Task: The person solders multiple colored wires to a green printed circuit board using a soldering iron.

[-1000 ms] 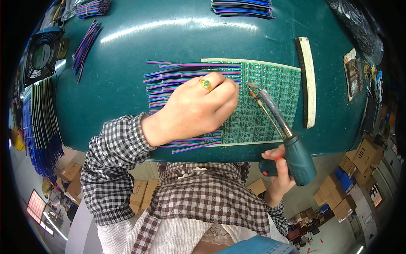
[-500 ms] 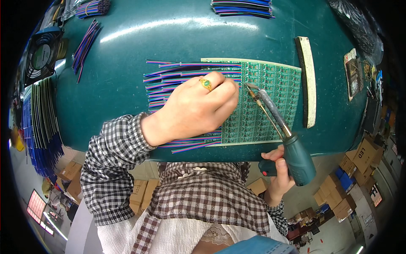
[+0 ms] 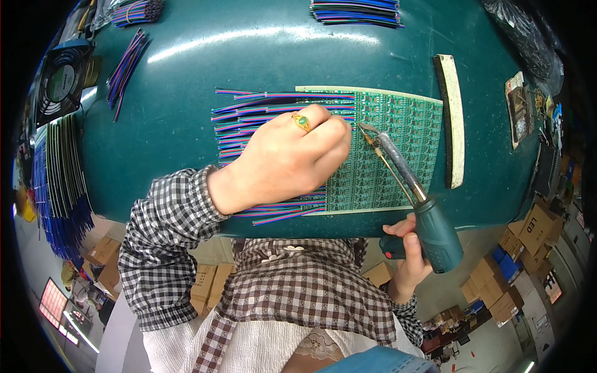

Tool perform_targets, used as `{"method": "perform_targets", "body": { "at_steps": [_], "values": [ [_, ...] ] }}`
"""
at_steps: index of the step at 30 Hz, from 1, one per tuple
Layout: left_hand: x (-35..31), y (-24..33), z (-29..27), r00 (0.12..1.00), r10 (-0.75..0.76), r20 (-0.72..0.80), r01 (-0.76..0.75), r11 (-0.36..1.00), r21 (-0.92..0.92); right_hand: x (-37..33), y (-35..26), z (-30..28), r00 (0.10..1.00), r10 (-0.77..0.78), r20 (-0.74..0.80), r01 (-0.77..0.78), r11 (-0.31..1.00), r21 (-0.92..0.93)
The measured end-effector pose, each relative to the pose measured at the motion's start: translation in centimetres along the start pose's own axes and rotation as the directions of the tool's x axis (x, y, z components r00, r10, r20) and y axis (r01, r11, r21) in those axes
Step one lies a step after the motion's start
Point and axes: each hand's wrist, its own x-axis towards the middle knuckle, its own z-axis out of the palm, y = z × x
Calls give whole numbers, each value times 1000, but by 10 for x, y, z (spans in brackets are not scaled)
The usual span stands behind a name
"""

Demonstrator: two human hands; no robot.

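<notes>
A green circuit board panel (image 3: 398,149) lies on the table, with rows of flat multicoloured wires (image 3: 242,117) running leftward from it. My left hand (image 3: 295,152), wearing a ring with a green stone, rests over the wires at the board. Its fingers are bent and pressed together; the fingertips and whatever they pinch are hidden under the hand. My right hand (image 3: 410,255) grips the handle of a dark green soldering gun (image 3: 438,233). The gun's tip, with a thin feed tube beside it, points at the board just right of my left fingers.
A pale bar with a dark side (image 3: 455,121) lies right of the board. Bundles of wires (image 3: 356,12) lie at the far edge, with a loose bunch (image 3: 126,71) at far left. A black fan (image 3: 61,84) stands at left, above wires hanging off the edge (image 3: 59,186).
The soldering gun has shifted slightly left, its tip moving closer to my left fingers. My left hand has barely moved.
</notes>
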Motion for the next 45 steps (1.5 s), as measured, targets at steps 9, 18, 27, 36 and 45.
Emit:
{"method": "perform_targets", "body": {
  "at_steps": [9,18,27,36,45],
  "values": [
    [2,-1,0,1000,-18,2,18,999,-38,-1,1,1,1000,21,4,-21,1000,8],
    [2,-1,0,1000,-28,4,28,998,-59,-4,6,-4,1000,9,14,-9,999,-47],
    [1,-1,0,999,-28,14,29,998,-57,-1,3,-3,999,-36,-9,36,999,-1],
    [0,1,0,1000,-23,7,24,999,-28,1,-7,2,1000,-4,-31,3,1000,-31],
    [-1,1,3,1000,-27,-5,27,1000,-6,-3,5,-8,999,-35,13,35,999,-25]
  ]
}}
